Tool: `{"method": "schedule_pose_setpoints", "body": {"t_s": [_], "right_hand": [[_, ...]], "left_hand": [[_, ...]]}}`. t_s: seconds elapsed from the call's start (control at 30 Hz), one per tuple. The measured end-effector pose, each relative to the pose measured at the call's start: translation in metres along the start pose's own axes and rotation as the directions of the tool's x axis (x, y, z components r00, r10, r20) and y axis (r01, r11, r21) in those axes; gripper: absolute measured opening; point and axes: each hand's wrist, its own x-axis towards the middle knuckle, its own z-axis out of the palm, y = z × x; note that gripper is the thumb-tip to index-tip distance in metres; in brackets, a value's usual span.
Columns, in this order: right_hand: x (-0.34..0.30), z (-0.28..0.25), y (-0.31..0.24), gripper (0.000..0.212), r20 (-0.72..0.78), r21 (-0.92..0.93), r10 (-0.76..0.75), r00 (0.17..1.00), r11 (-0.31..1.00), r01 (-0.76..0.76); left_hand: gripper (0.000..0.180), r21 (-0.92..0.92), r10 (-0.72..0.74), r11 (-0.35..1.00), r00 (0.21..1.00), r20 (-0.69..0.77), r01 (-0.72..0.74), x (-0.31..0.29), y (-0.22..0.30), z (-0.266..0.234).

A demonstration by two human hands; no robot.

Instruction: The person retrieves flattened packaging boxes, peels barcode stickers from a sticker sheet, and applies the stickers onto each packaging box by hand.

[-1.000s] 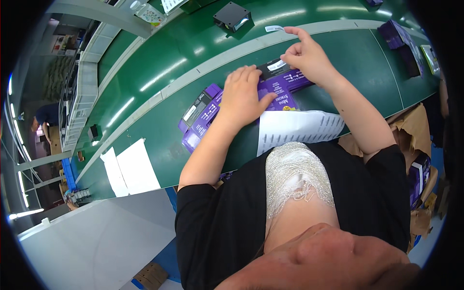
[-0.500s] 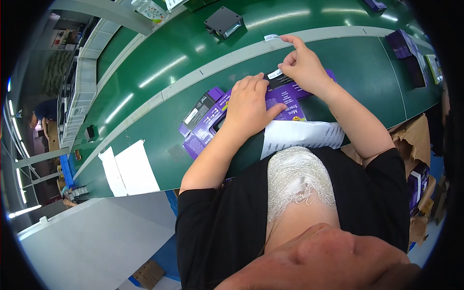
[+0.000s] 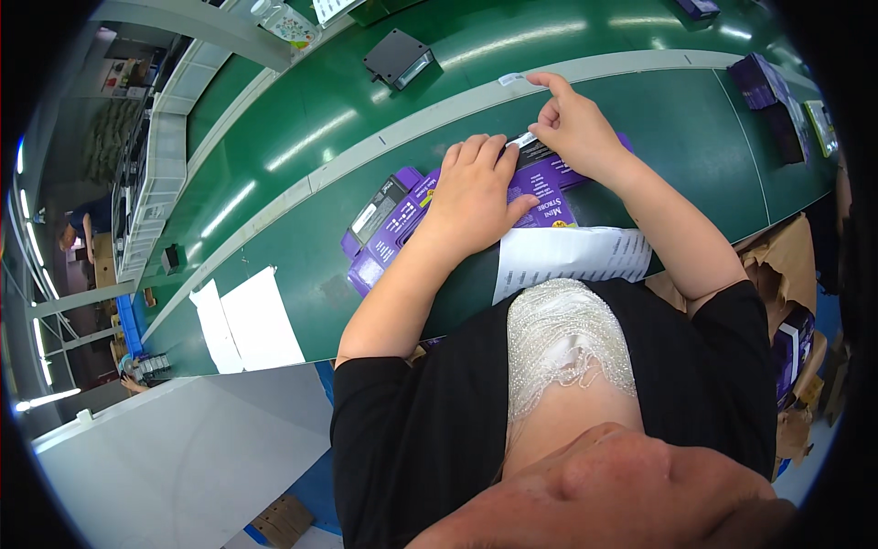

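Observation:
Two purple-and-black cartons lie side by side in front of me: a left carton (image 3: 384,220) and a right carton (image 3: 551,194). My left hand (image 3: 471,197) rests on them with its fingers stretched out and its thumb spread over the right one. A small white sticker (image 3: 508,80) clings to the tip of the extended index finger of my right hand (image 3: 585,133). The other fingers of that hand are curled above the right carton's far edge, by a white label (image 3: 523,140) on its black panel. A printed label sheet (image 3: 572,261) lies between the right carton and my body.
Beyond a pale rail (image 3: 412,123), a black boxy device (image 3: 399,59) sits on the green belt (image 3: 512,37). White paper (image 3: 261,316) lies to the left. Purple cartons (image 3: 768,96) stand at the right end. A clear bottle (image 3: 285,23) is at the far left.
The black device has shifted left along the belt. My right index finger, with the sticker, has dipped slightly. My left hand stays on the cartons, its fingers a little more spread.

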Motion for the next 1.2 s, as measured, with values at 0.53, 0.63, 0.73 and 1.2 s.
{"method": "schedule_pose_setpoints", "body": {"t_s": [0.53, 0.63, 0.73, 1.2], "right_hand": [[0.001, -0.007, 0.019, 0.060, 0.021, 0.055, -0.074, 0.997, 0.996, 0.073], [-0.013, -0.031, 0.009, 0.072, 0.151, -0.236, -0.317, 0.936, 0.908, 0.345], [-0.021, -0.051, 0.007, 0.096, 0.323, -0.283, -0.231, 0.918, 0.902, 0.327], [-0.046, -0.044, -0.062, 0.090, 0.124, -0.302, -0.607, 0.785, 0.731, 0.613]], "left_hand": [[0.058, 0.137, -0.096, 0.989, 0.964, 0.249, 0.063, 0.037, 0.011, -0.005], [0.058, 0.000, -0.037, 0.999, 0.980, 0.198, 0.038, 0.029, -0.003, -0.003], [0.058, -0.015, -0.017, 1.000, 0.995, 0.097, 0.018, 0.016, -0.012, 0.000], [0.085, 0.045, -0.176, 0.983, 0.984, -0.043, 0.177, 0.005, 0.012, -0.055]]}}
